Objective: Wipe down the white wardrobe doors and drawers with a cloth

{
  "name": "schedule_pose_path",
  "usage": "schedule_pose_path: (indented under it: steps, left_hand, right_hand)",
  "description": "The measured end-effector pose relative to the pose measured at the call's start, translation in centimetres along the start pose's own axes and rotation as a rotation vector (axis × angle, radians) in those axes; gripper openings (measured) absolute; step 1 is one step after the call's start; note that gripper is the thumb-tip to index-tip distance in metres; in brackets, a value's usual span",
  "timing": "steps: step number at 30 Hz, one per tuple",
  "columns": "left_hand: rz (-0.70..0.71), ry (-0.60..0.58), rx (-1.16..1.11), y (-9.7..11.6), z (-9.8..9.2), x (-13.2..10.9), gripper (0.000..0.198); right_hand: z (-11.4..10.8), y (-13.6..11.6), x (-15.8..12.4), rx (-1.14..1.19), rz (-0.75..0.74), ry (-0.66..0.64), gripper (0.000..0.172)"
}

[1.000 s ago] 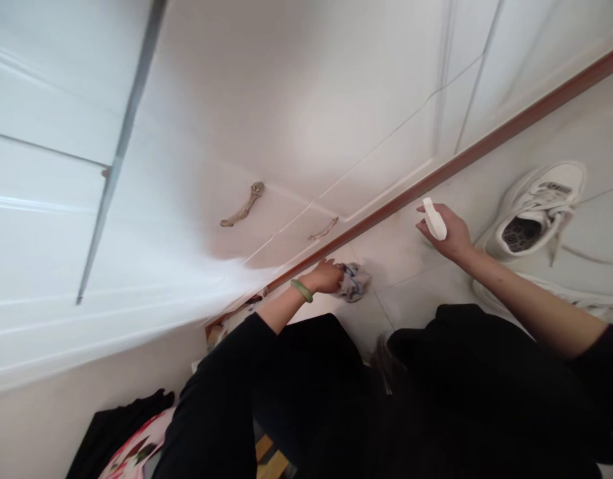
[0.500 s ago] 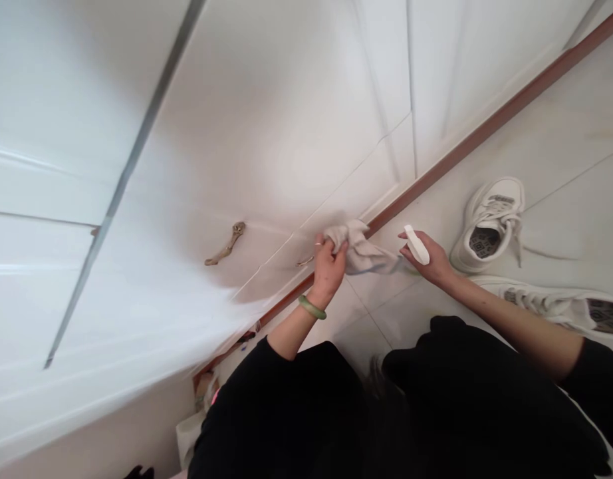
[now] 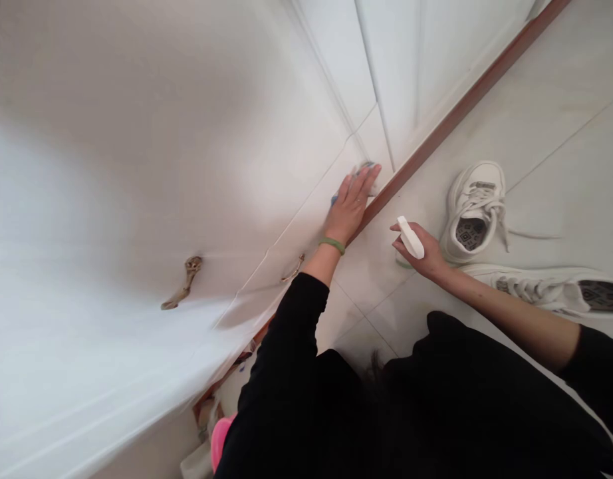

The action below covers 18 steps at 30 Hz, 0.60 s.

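Observation:
My left hand (image 3: 350,207) lies with fingers stretched over a pale cloth (image 3: 370,189), holding it against the low front of the white cabinet (image 3: 266,133). Only bits of the cloth with blue edging show around the fingers. A green bangle (image 3: 332,245) is on that wrist. In my right hand (image 3: 429,251), above the floor, is a spray bottle with a white trigger head (image 3: 411,238); the fingers are closed around it and its body is mostly hidden below.
A pair of white sneakers, one upright (image 3: 473,213) and one on its side (image 3: 536,287), rests on the tiled floor (image 3: 560,193) beyond my right hand. Bronze-coloured handles (image 3: 184,283) stick out from the cabinet. A reddish-brown strip (image 3: 436,140) runs along its base. Something pink (image 3: 221,439) shows at lower left.
My left hand has moved up and right along the cabinet, from bunching the cloth to pressing it flat. My right hand still holds the spray bottle. The view has shifted slightly.

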<state>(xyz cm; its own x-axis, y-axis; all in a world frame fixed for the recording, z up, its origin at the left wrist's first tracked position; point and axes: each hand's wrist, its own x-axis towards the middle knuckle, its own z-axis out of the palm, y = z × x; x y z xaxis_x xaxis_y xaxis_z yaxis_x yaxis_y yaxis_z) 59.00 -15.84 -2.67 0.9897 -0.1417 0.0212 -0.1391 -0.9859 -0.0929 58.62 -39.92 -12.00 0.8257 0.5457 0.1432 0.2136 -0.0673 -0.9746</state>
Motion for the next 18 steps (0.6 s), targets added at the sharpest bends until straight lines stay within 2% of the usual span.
schedule_pose_path:
  steps: [4, 6, 9, 12, 14, 18]
  left_hand:
    - [0.09, -0.037, 0.006, 1.3, 2.6, 3.3, 0.081]
    - [0.112, -0.078, 0.033, 1.7, 4.2, 3.7, 0.08]
    - [0.119, -0.117, 0.075, 1.6, 6.2, 3.0, 0.079]
    - [0.161, -0.181, 0.109, 1.2, 6.9, 1.2, 0.079]
    - [0.19, -0.255, 0.133, 0.8, 7.1, -0.8, 0.079]
    - [0.159, -0.394, 0.113, -0.2, 7.3, -7.2, 0.068]
  right_hand:
    - [-0.3, -0.2, 0.1, 0.015, 0.013, 0.003, 0.035]
    - [-0.3, -0.3, 0.1, 0.0, -0.005, -0.007, 0.035]
    - [-0.3, -0.3, 0.2, -0.025, -0.039, -0.041, 0.035]
    - [-0.2, -0.2, 0.4, -0.044, -0.058, -0.066, 0.034]
    - [-0.2, -0.3, 0.6, -0.056, -0.056, -0.071, 0.033]
    - [-0.3, -0.4, 0.6, -0.074, -0.036, -0.081, 0.033]
